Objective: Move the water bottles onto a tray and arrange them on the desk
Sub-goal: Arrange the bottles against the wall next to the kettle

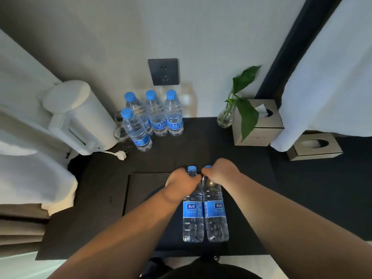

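Blue-capped bottles (173, 117), seemingly black tray (147, 190)

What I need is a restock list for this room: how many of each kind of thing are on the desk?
Water bottles: 6
Clear glasses: 2
Tissue boxes: 2
White kettle: 1
Vase with plant: 1
Tray: 1
Total: 13

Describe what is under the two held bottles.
A dark tray lies under the left bottle and right bottle. Arms cover much of it; its right rim cannot be seen.
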Available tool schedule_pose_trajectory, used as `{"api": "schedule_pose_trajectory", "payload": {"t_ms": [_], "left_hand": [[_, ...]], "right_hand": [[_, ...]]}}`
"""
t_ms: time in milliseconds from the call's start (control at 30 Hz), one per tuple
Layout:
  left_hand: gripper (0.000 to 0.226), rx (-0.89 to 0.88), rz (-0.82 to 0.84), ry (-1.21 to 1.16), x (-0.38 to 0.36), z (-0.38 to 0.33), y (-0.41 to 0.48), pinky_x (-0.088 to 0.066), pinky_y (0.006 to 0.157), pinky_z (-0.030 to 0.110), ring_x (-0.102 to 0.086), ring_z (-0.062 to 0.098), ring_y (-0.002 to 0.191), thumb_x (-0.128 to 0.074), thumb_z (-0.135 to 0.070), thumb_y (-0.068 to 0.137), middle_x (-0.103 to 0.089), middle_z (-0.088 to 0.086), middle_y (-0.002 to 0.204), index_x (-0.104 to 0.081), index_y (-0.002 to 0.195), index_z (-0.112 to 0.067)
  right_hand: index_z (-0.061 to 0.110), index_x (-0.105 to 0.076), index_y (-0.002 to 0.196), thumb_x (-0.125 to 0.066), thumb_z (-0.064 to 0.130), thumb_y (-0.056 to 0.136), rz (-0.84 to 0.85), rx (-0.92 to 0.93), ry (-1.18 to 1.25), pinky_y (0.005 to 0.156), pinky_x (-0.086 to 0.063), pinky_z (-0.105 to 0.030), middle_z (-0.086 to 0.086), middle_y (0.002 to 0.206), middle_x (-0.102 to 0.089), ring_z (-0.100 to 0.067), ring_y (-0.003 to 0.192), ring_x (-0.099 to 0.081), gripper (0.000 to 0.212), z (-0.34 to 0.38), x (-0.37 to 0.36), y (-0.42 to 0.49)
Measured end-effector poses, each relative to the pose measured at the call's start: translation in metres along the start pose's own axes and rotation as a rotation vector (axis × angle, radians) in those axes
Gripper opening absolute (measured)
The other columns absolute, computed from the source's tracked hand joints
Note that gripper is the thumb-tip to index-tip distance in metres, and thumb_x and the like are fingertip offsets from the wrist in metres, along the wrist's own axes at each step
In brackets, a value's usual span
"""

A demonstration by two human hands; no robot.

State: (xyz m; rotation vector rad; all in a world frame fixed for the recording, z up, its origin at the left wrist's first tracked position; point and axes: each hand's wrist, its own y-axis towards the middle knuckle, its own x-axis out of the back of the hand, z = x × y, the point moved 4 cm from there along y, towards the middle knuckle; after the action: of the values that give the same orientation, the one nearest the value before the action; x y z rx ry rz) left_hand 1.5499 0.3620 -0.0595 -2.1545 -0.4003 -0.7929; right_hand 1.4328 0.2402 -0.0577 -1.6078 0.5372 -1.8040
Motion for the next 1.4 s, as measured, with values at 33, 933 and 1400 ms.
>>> {"api": "schedule_pose_trajectory", "payload": {"t_ms": [33, 933, 1400], "left_hand": [[0.041, 0.021, -0.006, -0.046, 0.003, 0.003, 0.000, -0.055, 0.069, 0.032, -0.071, 0.023, 0.082, -0.065, -0.051, 0.086, -0.072, 0.006, 0.084, -0.071, 0.090, -0.011], [0.050, 0.025, 0.118, 0.072, 0.052, 0.036, 0.011, -0.060, 0.057, 0.030, -0.067, 0.022, 0.049, -0.057, -0.060, 0.091, -0.066, 0.006, 0.063, -0.063, 0.077, -0.013], [0.049, 0.059, 0.038, -0.004, 0.046, 0.021, 0.021, -0.046, 0.064, 0.028, -0.067, 0.023, 0.081, -0.063, -0.055, 0.081, -0.070, 0.006, 0.089, -0.073, 0.100, -0.010]], "right_hand": [[0.016, -0.067, 0.091, -0.067, 0.054, 0.090, 0.003, 0.013, 0.033, 0.062, -0.053, -0.033, -0.005, 0.084, -0.071, -0.019, 0.073, -0.070, 0.038, 0.001, 0.001, -0.002], [0.017, -0.065, 0.084, -0.069, 0.052, 0.091, -0.006, 0.078, -0.120, 0.061, -0.048, -0.031, -0.003, 0.082, -0.068, -0.016, 0.072, -0.066, 0.035, 0.052, 0.006, -0.034], [0.014, -0.070, 0.078, -0.071, 0.046, 0.091, 0.037, 0.222, 0.187, 0.059, -0.050, -0.031, -0.003, 0.071, -0.070, -0.016, 0.066, -0.069, 0.035, 0.043, 0.012, -0.029]]}}
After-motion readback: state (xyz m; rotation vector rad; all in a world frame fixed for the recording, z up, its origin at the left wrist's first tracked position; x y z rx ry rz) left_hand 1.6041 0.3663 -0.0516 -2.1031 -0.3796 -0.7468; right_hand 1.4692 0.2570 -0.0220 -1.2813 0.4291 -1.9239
